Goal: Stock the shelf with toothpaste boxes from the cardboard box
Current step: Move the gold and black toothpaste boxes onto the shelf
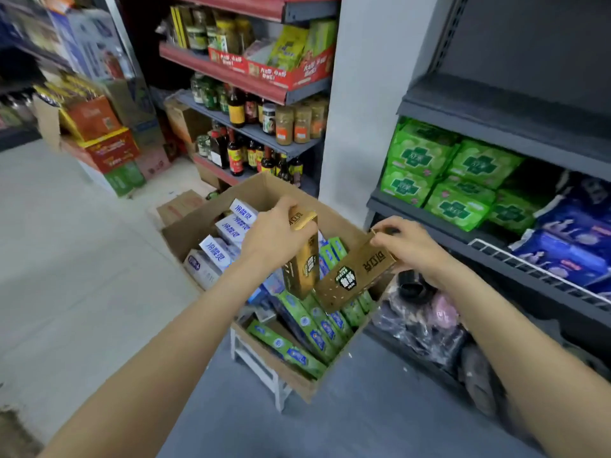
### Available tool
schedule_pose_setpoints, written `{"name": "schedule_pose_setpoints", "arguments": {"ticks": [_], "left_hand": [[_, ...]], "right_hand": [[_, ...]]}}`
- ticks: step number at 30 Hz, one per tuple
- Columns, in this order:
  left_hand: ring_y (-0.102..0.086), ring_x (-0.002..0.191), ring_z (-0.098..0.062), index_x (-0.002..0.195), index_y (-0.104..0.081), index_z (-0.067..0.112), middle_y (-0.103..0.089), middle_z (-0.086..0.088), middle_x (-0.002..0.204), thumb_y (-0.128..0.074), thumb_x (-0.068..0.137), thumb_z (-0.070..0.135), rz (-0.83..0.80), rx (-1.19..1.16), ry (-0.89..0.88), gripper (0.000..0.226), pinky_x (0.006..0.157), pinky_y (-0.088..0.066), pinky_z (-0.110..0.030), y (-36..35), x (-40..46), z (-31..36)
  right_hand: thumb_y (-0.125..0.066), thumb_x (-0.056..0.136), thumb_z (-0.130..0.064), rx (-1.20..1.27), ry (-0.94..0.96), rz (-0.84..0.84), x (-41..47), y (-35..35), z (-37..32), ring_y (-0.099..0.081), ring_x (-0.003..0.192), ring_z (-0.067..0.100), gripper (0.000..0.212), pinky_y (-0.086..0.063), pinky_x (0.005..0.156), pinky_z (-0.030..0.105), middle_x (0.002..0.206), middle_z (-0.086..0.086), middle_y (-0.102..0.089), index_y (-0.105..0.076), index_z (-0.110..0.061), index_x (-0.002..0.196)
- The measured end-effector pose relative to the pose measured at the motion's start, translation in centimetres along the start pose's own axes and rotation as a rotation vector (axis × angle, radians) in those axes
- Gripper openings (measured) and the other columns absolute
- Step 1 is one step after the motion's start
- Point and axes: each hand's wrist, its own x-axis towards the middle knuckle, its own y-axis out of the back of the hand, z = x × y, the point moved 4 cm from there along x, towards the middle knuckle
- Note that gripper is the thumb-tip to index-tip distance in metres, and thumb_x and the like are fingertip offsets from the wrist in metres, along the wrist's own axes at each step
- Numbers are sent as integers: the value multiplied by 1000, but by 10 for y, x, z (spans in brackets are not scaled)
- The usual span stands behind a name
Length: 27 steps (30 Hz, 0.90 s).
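Observation:
An open cardboard box (198,226) stands on a white stool, filled with white-blue, green and blue toothpaste boxes (307,325). My left hand (277,233) grips the top end of a gold toothpaste box (302,266) that hangs upright over the cardboard box. My right hand (406,246) holds the end of a second gold toothpaste box (353,276), which tilts down to the left above the box's right edge. The dark grey shelf unit (496,107) stands to the right.
Green packs (456,180) and blue packs (572,246) fill the grey shelf's middle level. Dark plastic-wrapped goods (426,322) lie on its bottom level. Bottles and jars (264,123) line red shelves behind. Stacked cartons (105,147) stand on the floor at left.

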Motion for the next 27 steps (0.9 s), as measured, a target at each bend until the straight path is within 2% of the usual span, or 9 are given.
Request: {"name": "schedule_pose_setpoints", "arguments": {"ticks": [3,6,9,11,14,16,18,22,27], "left_hand": [[-57,104,-31,125,-48,19,-63,-7,112,-55,87,45,89,-39,-49,46,84,-48,-37,4,18,43],[-59,99,-30,121,-49,16,-62,-5,107,-55,88,45,139,-180,-72,45,81,-47,-33,0,33,92],[-56,96,-23,120,-52,15,-57,1,98,-55,90,43,190,-327,-112,41,72,-37,-29,-12,40,149],[-54,92,-19,118,-53,15,-55,6,92,-56,90,40,208,-391,-139,38,71,-36,-27,-26,40,194],[-58,103,-22,114,-56,18,-63,2,103,-61,86,42,193,-422,-251,37,86,-45,-30,-60,35,269],[-58,107,-23,112,-57,22,-66,1,110,-63,83,42,164,-366,-368,36,90,-46,-32,-87,26,324],[-58,108,-26,114,-57,25,-67,-1,112,-63,82,42,127,-240,-491,37,88,-45,-32,-114,16,378],[-56,113,-26,128,-50,25,-64,-4,120,-63,84,39,-74,-81,-755,48,93,-46,-35,-164,4,474],[-49,124,-21,138,-42,30,-52,1,138,-58,87,48,-356,94,-978,57,96,-38,-29,-209,4,569]], "right_hand": [[-57,85,-26,117,-7,195,-4,51,3,-58,97,24,17,-55,81,50,98,-3,-55,-58,-22,102],[-57,86,-24,296,-25,403,-15,111,16,-59,83,21,22,-55,71,43,96,4,-56,-55,-18,107],[-63,83,-29,400,-1,571,-33,176,36,-64,92,27,34,-53,86,49,101,12,-65,-55,-12,111],[-67,80,-32,500,6,632,-48,219,51,-64,94,27,40,-53,87,45,99,12,-67,-56,-9,111],[-73,65,-41,566,46,707,-68,281,70,-64,90,28,48,-51,85,49,99,17,-68,-61,-9,100],[-76,65,-36,549,114,782,-84,322,77,-63,81,25,49,-54,75,46,98,18,-66,-62,-6,102],[-76,72,-26,511,187,855,-99,361,81,-58,72,17,38,-50,63,33,92,10,-63,-62,-8,102],[-76,76,-18,355,321,908,-125,433,88,-56,71,4,28,-45,59,9,83,-4,-62,-62,-14,100],[-71,79,-35,144,298,902,-148,511,118,-59,102,15,42,-48,78,25,112,2,-63,-59,-17,115]]}}
